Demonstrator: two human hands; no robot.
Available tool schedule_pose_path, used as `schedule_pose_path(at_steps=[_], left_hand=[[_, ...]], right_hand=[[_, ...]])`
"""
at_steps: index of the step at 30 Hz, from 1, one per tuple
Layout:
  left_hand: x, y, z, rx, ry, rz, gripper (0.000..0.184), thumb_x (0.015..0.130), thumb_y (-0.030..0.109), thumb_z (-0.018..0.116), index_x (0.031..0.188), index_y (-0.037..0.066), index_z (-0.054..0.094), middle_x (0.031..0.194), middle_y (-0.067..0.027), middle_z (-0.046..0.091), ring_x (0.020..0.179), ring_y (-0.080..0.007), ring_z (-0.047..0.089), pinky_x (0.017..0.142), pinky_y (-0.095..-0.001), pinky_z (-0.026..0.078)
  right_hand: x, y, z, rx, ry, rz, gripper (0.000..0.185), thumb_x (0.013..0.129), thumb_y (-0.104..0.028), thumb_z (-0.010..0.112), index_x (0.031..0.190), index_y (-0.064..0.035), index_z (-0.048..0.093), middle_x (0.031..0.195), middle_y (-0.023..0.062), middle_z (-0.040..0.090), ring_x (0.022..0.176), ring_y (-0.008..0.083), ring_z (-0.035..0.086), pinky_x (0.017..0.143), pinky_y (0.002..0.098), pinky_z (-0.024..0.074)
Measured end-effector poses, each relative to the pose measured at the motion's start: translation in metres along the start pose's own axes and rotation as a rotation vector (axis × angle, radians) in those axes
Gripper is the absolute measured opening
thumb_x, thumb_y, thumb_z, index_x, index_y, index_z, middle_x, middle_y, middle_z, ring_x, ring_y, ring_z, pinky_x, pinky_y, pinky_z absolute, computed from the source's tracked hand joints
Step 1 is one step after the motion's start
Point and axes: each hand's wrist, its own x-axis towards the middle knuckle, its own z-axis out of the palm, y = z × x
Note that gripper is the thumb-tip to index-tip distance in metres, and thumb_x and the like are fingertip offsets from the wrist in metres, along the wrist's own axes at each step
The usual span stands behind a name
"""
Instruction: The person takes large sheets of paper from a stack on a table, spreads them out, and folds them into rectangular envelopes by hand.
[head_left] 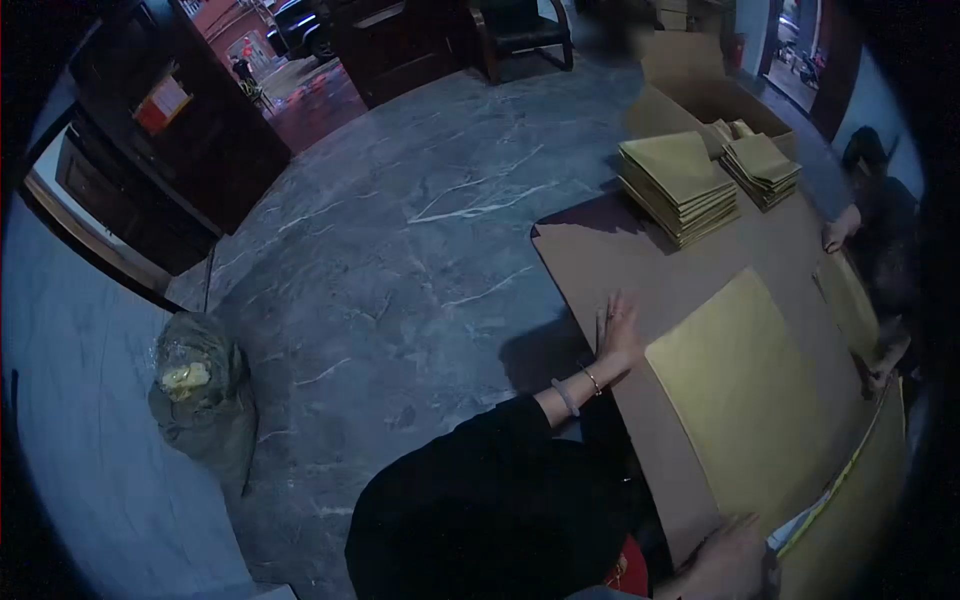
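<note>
A yellow paper sheet [745, 390] lies flat on the cardboard-covered table [670, 465] in front of me. My left hand [620, 338] rests on the cardboard beside the sheet's left corner, fingers spread, holding nothing. At the sheet's near edge is my right hand [725, 562], slightly blurred, its fingers stretched out by the paper. To the right of it lies a large stack of yellow sheets [850, 520], with a bit of white and blue showing at its edge. I cannot make out anything held in either hand.
Two stacks of folded yellow paper [685, 175] [762, 165] stand at the table's far end, before an open cardboard box [690, 75]. Across the table a co-worker [885, 220] handles another yellow sheet [848, 300]. A sack [205, 400] sits on the floor by the left wall.
</note>
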Motion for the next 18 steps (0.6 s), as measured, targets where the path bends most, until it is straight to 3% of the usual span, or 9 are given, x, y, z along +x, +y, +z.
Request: schedule_pose_path(at_steps=[2, 5, 7, 8, 10, 13, 14, 15, 18], left_hand=[[-0.002, -0.007, 0.008, 0.033, 0.040, 0.096, 0.063, 0.073, 0.020, 0.066, 0.129, 0.002, 0.043, 0.146, -0.0194, 0.020, 0.138, -0.0363, 0.008, 0.111, -0.0504, 0.007], [-0.009, -0.001, 0.020, 0.034, -0.017, 0.325, 0.046, 0.084, 0.017, 0.056, 0.126, 0.002, 0.047, 0.141, -0.0168, 0.034, 0.136, -0.0350, 0.020, 0.111, -0.0496, 0.014], [-0.024, 0.003, 0.053, -0.163, -0.121, 0.561, 0.042, 0.085, 0.014, 0.053, 0.125, 0.002, 0.048, 0.140, -0.0147, 0.035, 0.135, -0.0319, 0.022, 0.111, -0.0461, 0.017], [-0.033, 0.002, 0.069, -0.302, -0.204, 0.687, 0.041, 0.084, 0.013, 0.052, 0.123, 0.001, 0.049, 0.140, -0.0139, 0.035, 0.135, -0.0304, 0.023, 0.110, -0.0436, 0.019], [-0.059, 0.028, 0.065, -0.021, -0.323, 0.833, 0.043, 0.085, 0.020, 0.053, 0.123, 0.000, 0.048, 0.137, -0.0142, 0.038, 0.133, -0.0307, 0.026, 0.110, -0.0412, 0.021], [-0.073, 0.050, 0.045, 0.081, -0.607, 0.839, 0.046, 0.086, 0.025, 0.054, 0.123, -0.002, 0.046, 0.135, -0.0160, 0.039, 0.130, -0.0319, 0.030, 0.109, -0.0414, 0.022], [-0.071, 0.026, 0.080, 0.187, -0.567, 0.919, 0.059, 0.092, 0.043, 0.041, 0.130, -0.002, 0.039, 0.142, -0.0161, 0.032, 0.134, -0.0302, 0.024, 0.111, -0.0422, 0.019], [-0.071, 0.026, 0.080, 0.185, -0.572, 0.915, 0.059, 0.092, 0.043, 0.041, 0.130, -0.002, 0.039, 0.142, -0.0161, 0.032, 0.134, -0.0302, 0.024, 0.111, -0.0422, 0.019], [-0.066, 0.036, 0.063, 0.149, -0.679, 0.895, 0.060, 0.093, 0.043, 0.039, 0.131, -0.003, 0.038, 0.143, -0.0171, 0.030, 0.134, -0.0315, 0.023, 0.111, -0.0422, 0.019]], right_hand=[[0.006, 0.006, 0.014, -0.123, 0.118, -0.090, 0.052, 0.098, -0.037, 0.032, 0.140, -0.0064, 0.030, 0.143, 0.0076, 0.035, 0.132, 0.0234, 0.033, 0.105, 0.0356, 0.0313], [0.000, -0.019, -0.026, -0.236, -0.135, -0.029, 0.053, 0.098, -0.039, 0.031, 0.141, -0.0081, 0.029, 0.143, 0.0082, 0.035, 0.132, 0.0245, 0.032, 0.106, 0.0336, 0.0305], [0.012, -0.002, 0.025, 0.107, 0.444, -0.221, 0.043, 0.094, -0.026, 0.043, 0.125, 0.0041, 0.048, 0.123, 0.0239, 0.051, 0.113, 0.0352, 0.049, 0.098, 0.0408, 0.0386], [0.014, 0.005, 0.031, 0.058, 0.466, -0.287, 0.043, 0.094, -0.025, 0.043, 0.125, 0.0041, 0.047, 0.124, 0.0232, 0.050, 0.115, 0.0349, 0.048, 0.099, 0.0407, 0.0379], [0.010, -0.004, 0.019, 0.011, 0.450, -0.260, 0.041, 0.094, -0.023, 0.043, 0.124, 0.0048, 0.048, 0.125, 0.0224, 0.050, 0.115, 0.0350, 0.048, 0.099, 0.0404, 0.0377], [0.019, 0.007, 0.043, 0.006, 0.518, -0.233, 0.039, 0.094, -0.021, 0.042, 0.125, 0.0026, 0.048, 0.119, 0.0213, 0.054, 0.108, 0.0344, 0.053, 0.094, 0.0397, 0.0418], [0.026, 0.015, 0.057, -0.001, 0.626, -0.303, 0.038, 0.094, -0.020, 0.042, 0.126, -0.0001, 0.048, 0.115, 0.0204, 0.057, 0.102, 0.0333, 0.057, 0.089, 0.0391, 0.0453], [0.030, 0.018, 0.058, -0.003, 0.620, -0.304, 0.038, 0.094, -0.020, 0.042, 0.126, -0.0001, 0.048, 0.115, 0.0204, 0.057, 0.102, 0.0333, 0.057, 0.089, 0.0391, 0.0453], [0.043, 0.026, 0.050, 0.170, 0.362, -0.021, 0.034, 0.091, -0.023, 0.047, 0.116, -0.0038, 0.056, 0.098, 0.0176, 0.062, 0.082, 0.0307, 0.059, 0.073, 0.0389, 0.0464]])
